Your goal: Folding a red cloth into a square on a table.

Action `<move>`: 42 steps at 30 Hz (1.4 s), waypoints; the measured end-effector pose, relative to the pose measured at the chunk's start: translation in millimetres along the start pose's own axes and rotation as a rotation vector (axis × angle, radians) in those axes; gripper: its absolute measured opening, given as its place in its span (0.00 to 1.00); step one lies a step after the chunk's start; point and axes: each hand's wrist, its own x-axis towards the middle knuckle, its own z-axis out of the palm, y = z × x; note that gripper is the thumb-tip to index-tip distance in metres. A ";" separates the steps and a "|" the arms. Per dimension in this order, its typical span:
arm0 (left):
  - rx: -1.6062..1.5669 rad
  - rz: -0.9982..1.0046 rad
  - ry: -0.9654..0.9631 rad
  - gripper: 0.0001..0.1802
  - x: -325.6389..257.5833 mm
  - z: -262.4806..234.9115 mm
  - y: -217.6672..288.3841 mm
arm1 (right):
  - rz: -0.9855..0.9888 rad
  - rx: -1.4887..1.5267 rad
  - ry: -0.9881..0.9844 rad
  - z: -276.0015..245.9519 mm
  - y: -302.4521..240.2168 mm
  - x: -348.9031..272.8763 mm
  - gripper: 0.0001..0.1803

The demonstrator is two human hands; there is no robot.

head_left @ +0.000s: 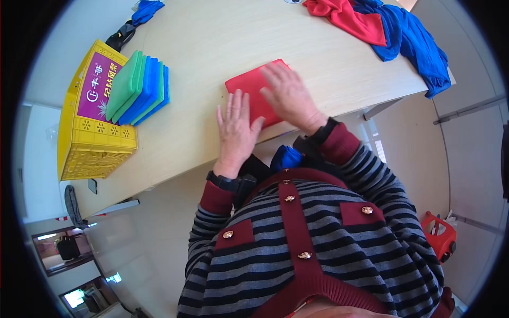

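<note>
A folded red cloth (pixel 247 79) lies flat on the pale wooden table (pixel 201 47), close to its near edge. My left hand (pixel 236 127) is over the cloth's left near side, palm down, with the fingers stretched out. Across the right part of the cloth, my right hand (pixel 291 98) lies palm down with its fingers spread, slightly blurred. Neither hand grips anything. To the left stands a neat stack of folded green and blue cloths (pixel 139 90), leaning beside a yellow plastic crate (pixel 95 153).
A crumpled red garment (pixel 350 21) and a blue one (pixel 411 47) lie at the far right, the blue hanging over the edge. A blue cloth bundle (pixel 147 11) and a dark item (pixel 122 36) sit at the far left. A red plastic container (pixel 440 237) stands on the floor.
</note>
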 end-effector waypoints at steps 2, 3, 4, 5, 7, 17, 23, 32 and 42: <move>-0.027 0.037 -0.031 0.46 -6.1 4.4 14.9 | -0.082 0.165 -0.066 9.6 -22.1 -9.8 0.34; -0.034 0.060 -0.045 0.45 -6.0 4.7 12.7 | -0.122 0.251 -0.091 14.1 -29.1 -9.4 0.35; -0.028 0.060 -0.044 0.45 -5.1 4.6 8.3 | -0.124 0.255 -0.088 17.0 -32.5 -8.4 0.35; -0.043 0.069 -0.024 0.45 -5.6 5.3 6.3 | -0.155 0.214 -0.063 18.6 -32.6 -9.6 0.32; -0.073 0.086 0.012 0.44 -6.6 7.7 3.2 | -0.215 0.132 -0.015 20.3 -28.6 -12.0 0.28; -0.226 -0.057 -0.243 0.39 -3.1 -31.1 14.3 | -0.665 0.822 0.090 -232.8 21.6 -47.0 0.13; -0.093 0.128 0.095 0.37 -13.7 -1.1 -1.2 | -0.700 0.845 0.086 -239.2 -16.7 -66.5 0.12; -0.072 0.130 0.104 0.36 -10.9 -0.5 5.3 | -0.735 0.823 0.130 -226.4 -43.1 -28.8 0.12; -0.071 0.145 0.113 0.37 -5.5 3.9 3.5 | -0.672 0.840 0.144 -242.3 -30.0 -44.0 0.11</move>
